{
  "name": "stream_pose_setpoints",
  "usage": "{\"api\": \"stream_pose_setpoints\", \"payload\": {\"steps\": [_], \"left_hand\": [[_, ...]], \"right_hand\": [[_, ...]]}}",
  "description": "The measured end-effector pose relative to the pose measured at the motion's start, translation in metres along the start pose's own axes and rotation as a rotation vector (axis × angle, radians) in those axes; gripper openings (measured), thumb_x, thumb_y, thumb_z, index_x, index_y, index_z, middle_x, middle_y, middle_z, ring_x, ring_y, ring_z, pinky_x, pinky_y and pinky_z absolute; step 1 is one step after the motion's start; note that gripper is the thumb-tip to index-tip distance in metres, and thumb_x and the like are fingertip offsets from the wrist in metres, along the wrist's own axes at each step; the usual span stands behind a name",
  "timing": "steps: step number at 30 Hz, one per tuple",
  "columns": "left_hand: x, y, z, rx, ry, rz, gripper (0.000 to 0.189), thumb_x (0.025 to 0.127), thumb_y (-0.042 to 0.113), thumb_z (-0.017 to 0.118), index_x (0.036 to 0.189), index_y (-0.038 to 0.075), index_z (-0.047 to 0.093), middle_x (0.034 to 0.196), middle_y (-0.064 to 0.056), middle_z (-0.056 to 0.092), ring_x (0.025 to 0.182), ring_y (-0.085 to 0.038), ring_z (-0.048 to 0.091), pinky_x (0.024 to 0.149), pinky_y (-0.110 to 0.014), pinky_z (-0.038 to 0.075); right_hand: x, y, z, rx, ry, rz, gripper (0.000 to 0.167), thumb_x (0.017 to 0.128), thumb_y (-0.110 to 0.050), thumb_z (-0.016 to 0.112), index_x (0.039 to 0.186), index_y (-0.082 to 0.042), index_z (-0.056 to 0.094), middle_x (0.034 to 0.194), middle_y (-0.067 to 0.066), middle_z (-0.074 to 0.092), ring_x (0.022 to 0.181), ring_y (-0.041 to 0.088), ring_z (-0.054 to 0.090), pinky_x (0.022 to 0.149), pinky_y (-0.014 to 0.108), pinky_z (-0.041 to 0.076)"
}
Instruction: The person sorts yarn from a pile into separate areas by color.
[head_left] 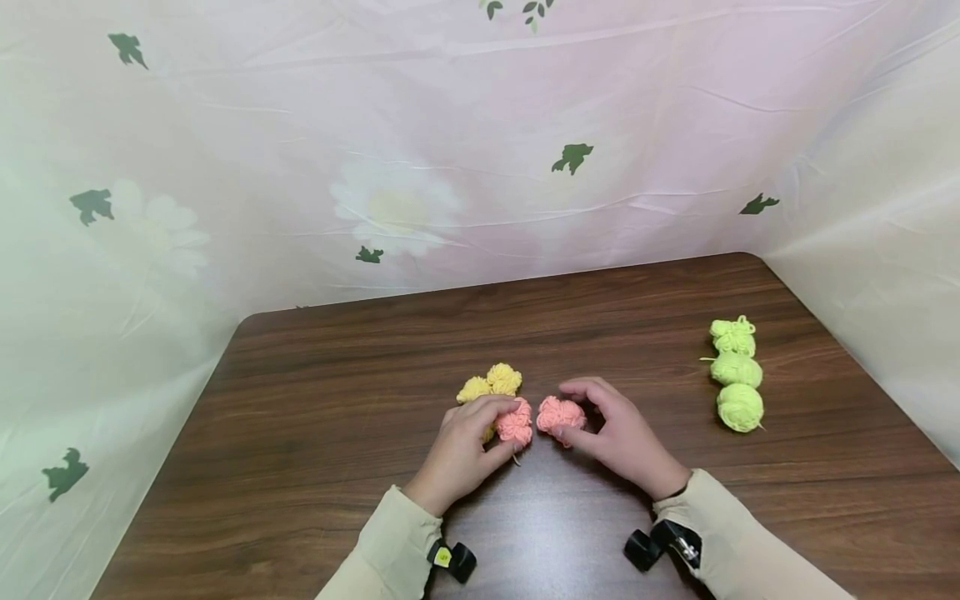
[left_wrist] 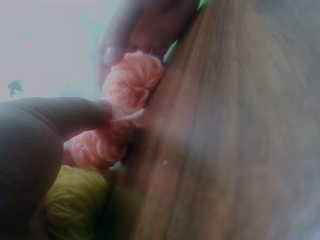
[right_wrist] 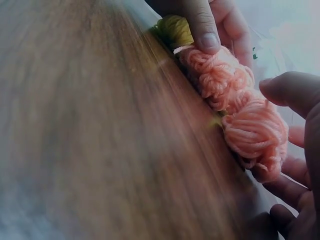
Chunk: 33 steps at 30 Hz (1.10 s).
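Two small pink yarn balls lie side by side near the middle of the table. My left hand (head_left: 461, 458) holds the left pink yarn ball (head_left: 516, 423), its thumb on the near side and its fingers over the far side. Around the right pink yarn ball (head_left: 558, 415) curves my right hand (head_left: 626, 437), with the thumb at the near edge and the fingers behind. In the right wrist view the left thumb (right_wrist: 204, 25) presses on the strands. Several yellow yarn balls (head_left: 504, 379) sit just behind and beside my left hand, which partly hides them.
Three light green yarn balls (head_left: 740, 407) stand in a column on the right of the dark wooden table (head_left: 337, 375). A pale floral cloth (head_left: 465, 100) hangs behind the table's back edge and along its sides.
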<state>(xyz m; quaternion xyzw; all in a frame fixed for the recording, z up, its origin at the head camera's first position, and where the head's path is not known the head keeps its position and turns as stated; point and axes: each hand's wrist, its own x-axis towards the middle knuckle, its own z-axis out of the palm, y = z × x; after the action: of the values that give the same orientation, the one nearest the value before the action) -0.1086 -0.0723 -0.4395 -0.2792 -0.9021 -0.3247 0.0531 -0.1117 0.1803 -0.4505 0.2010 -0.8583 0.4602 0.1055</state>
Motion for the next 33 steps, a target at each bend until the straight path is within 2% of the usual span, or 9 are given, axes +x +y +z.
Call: {"api": "stream_pose_setpoints", "payload": {"steps": [7, 13, 28, 33], "left_hand": [[0.0, 0.0, -0.001, -0.006, 0.009, -0.001, 0.045, 0.091, 0.032, 0.076, 0.132, 0.02, 0.063, 0.136, 0.008, 0.061, 0.129, -0.012, 0.054, 0.102, -0.046, 0.039], [0.0, -0.001, -0.001, -0.001, 0.007, 0.003, 0.045, 0.091, 0.032, 0.076, 0.132, 0.021, 0.064, 0.136, 0.008, 0.061, 0.129, -0.011, 0.054, 0.102, -0.045, 0.04], [-0.002, 0.003, -0.009, -0.023, -0.028, -0.01, 0.047, 0.091, 0.031, 0.076, 0.135, 0.021, 0.062, 0.139, 0.007, 0.059, 0.132, -0.013, 0.051, 0.104, -0.046, 0.039], [-0.001, 0.004, -0.013, -0.037, -0.038, 0.006, 0.043, 0.092, 0.03, 0.075, 0.132, 0.02, 0.063, 0.138, 0.007, 0.059, 0.131, -0.014, 0.051, 0.106, -0.046, 0.038]], "right_hand": [[0.003, -0.001, 0.002, -0.028, -0.045, 0.009, 0.053, 0.077, -0.021, 0.088, 0.122, -0.006, 0.066, 0.119, 0.002, 0.066, 0.11, 0.019, 0.06, 0.093, 0.036, 0.046], [0.003, -0.002, 0.001, -0.091, -0.082, 0.026, 0.044, 0.077, -0.022, 0.088, 0.117, -0.014, 0.069, 0.114, -0.004, 0.068, 0.11, 0.019, 0.061, 0.093, 0.043, 0.047], [0.004, -0.007, -0.001, -0.105, -0.095, 0.035, 0.039, 0.079, -0.019, 0.086, 0.114, -0.015, 0.07, 0.111, -0.007, 0.068, 0.109, 0.017, 0.06, 0.092, 0.041, 0.047], [0.003, -0.008, -0.001, -0.109, -0.091, 0.055, 0.04, 0.079, -0.02, 0.086, 0.116, -0.017, 0.07, 0.112, -0.007, 0.068, 0.11, 0.017, 0.06, 0.093, 0.041, 0.046]]}}
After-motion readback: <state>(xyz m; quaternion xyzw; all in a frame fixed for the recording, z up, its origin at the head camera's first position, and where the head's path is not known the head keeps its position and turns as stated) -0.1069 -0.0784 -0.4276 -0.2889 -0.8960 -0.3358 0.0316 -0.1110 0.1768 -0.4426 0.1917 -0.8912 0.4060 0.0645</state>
